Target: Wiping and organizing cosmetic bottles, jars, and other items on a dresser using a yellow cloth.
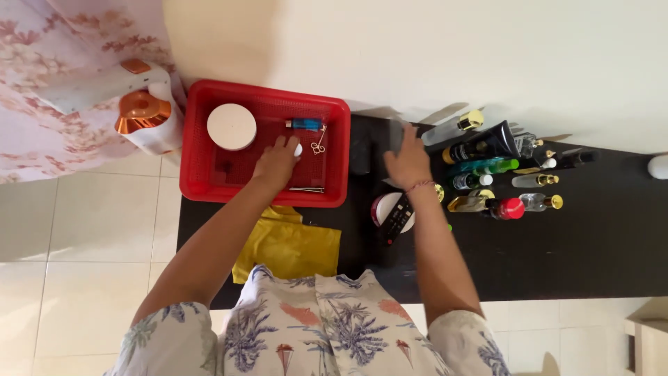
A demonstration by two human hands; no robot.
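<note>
Left hand (276, 162): inside the red basket (202, 182), fingers curled round a small white object (298, 150); only a sliver shows, kind cannot be told.
White object, location: mid-basket, just left of the small scissors (319, 145), near of the blue tube (305, 124).
Handling (judged): light, rigid, smooth; a fingertip pinch should do.
Axis: too hidden to tell.
Blue tube: long axis left-right, cap to the left.
Right hand (408, 161): on the dark table (591, 244), closed on a dark flat thing (398, 134), blurred; cannot tell what.
Neighbours: round white lid (232, 127) far-left in basket; bottles (487, 170) right; remote (397, 219) near the wrist; yellow cloth (289, 245) near edge.
</note>
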